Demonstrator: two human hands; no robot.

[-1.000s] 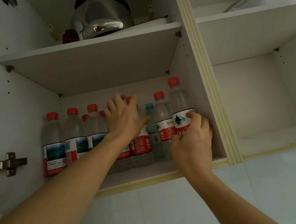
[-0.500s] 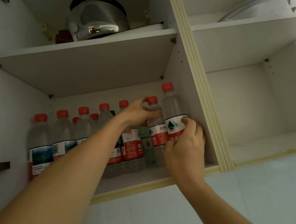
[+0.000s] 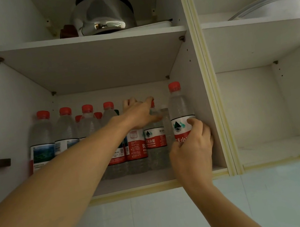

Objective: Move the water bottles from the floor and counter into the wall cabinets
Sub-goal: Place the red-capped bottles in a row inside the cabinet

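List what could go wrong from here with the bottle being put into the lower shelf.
1. The right hand grips the rightmost bottle hard by the cabinet side wall; fingers could scrape or get pinched there.
2. The left hand reaches over the neighbouring bottles; a nudge might topple the tightly packed row.
3. The bottle stands near the shelf's front edge and could tip out when released.

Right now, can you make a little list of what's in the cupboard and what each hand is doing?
place: wall cabinet, lower shelf
bottles: a row of red-capped water bottles, upright
right hand: grips the end bottle beside the cabinet wall
left hand: on the bottle tops mid-row; grip cannot be told
shelf above: shiny pot
right cabinet: white bowl on top shelf
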